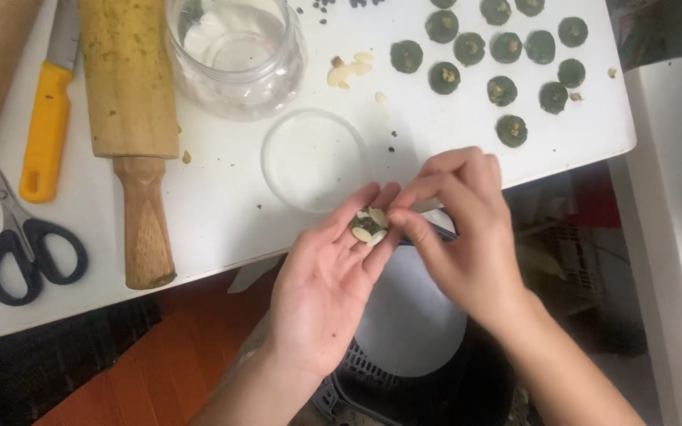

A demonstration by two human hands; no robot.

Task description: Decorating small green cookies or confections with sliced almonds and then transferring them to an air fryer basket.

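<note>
Cradled on left hand (321, 292) fingers: dough disc (369, 225).

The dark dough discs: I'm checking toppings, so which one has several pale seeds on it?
The disc on the left hand's fingers; those on the table show one small centre bit.

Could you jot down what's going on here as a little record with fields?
Left hand: open palm up, dark green disc with pale nut slivers on its fingers
Right hand: fingertips pinching at the disc
Table: white
Finished discs: about a dozen at the far right
Tools: rolling pin, yellow-handled knife, scissors
Containers: clear jar, clear lid
Below hands: dark basket with white round liner
</note>
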